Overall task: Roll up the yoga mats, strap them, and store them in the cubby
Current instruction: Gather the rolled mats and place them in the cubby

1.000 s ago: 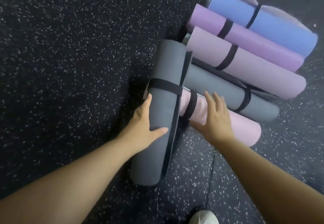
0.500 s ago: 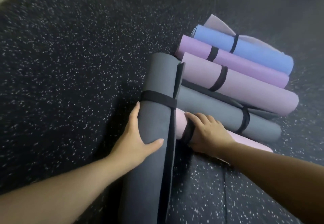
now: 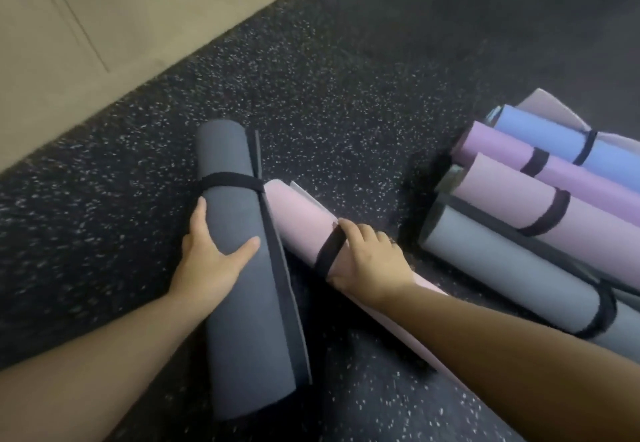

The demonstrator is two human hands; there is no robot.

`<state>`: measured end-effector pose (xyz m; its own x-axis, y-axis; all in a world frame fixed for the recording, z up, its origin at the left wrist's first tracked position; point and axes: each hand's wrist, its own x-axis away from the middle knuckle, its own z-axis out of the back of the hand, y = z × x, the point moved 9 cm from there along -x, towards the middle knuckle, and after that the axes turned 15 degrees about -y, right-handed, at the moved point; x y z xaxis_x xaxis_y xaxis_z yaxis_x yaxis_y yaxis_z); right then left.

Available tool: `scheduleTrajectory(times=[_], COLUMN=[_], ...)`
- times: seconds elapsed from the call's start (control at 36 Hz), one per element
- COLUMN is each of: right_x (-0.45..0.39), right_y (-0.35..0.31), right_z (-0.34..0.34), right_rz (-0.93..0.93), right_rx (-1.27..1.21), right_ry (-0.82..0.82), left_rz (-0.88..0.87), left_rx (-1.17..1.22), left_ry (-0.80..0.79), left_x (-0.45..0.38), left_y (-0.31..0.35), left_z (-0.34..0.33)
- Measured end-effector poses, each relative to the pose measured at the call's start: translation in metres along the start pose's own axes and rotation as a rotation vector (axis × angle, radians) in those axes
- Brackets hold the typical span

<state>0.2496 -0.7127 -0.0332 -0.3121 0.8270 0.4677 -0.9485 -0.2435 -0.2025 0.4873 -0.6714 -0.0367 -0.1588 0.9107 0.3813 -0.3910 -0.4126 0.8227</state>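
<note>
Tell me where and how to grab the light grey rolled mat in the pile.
Grip the light grey mat mid-length, from above, on the bare stretch short of its black strap. It lies flat at the near edge of the pile, top and near side exposed; the pale pink mat crowds its far side.

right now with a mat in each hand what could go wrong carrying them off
1. The left hand wraps only partway round the dark grey mat, so the mat could slip.
2. The right hand grips the pink mat at its strap, far from the middle; the long end may drag.
</note>
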Motion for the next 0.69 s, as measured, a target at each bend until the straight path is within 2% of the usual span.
scheduleTrajectory(times=[0.11, 0.22, 0.44, 0.58, 0.69], right_x=[-0.01, -0.016, -0.034, -0.033, -0.026], right_y=[-0.029, -0.058, -0.137, -0.203, -0.259], right_z=[-0.001, 0.023, 0.125, 0.2, 0.26], right_rz=[0.06, 0.11, 0.249, 0.339, 0.396], right_rx=[-0.071, -0.184, -0.339, -0.343, -0.352], right_ry=[0.004, 0.052, 0.214, 0.315, 0.378], left_rz=[0.08, 0.077, -0.129, -0.274, -0.36], left_rx=[0.034, 0.115, 0.237, 0.234, 0.23], left_ry=[0.091, 0.204, 0.398, 0.523, 0.558], left_x=[0.008, 0.01, -0.001, 0.004, 0.016], left_y=[-0.025, -0.027, 0.053, 0.105, 0.148], left_z=[0.032, 0.063, 0.159, 0.243, 0.319])
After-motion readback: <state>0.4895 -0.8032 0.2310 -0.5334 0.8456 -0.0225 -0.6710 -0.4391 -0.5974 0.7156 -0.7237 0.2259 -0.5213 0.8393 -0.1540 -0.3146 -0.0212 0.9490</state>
